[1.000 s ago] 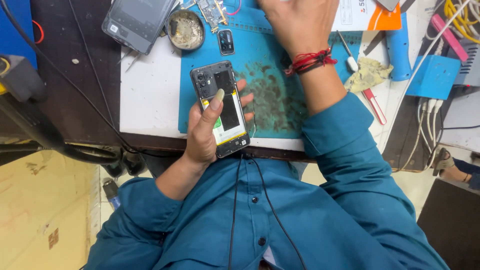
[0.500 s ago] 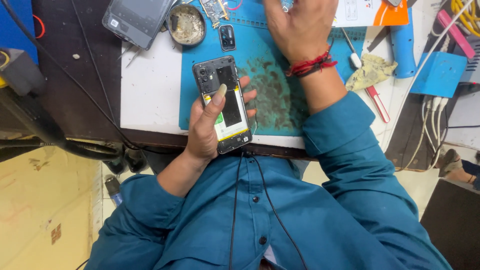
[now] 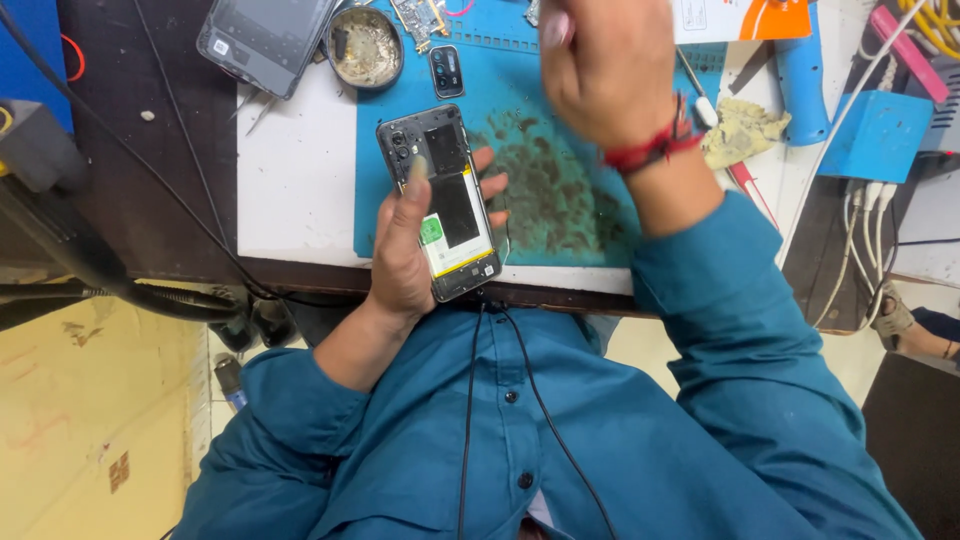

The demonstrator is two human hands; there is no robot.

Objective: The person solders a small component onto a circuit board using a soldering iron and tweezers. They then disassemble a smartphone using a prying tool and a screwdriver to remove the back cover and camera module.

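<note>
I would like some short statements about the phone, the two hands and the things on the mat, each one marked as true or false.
1. The left hand holds an opened phone with its back cover off. True.
2. The right hand rests flat on the phone. False: it is raised above the blue mat, away from the phone.
3. A red thread band is on the right wrist. True.
4. The round tin stands on the phone. False: it stands apart, at the mat's far left corner.
5. The person wears a yellow shirt. False: the shirt is blue-green.
</note>
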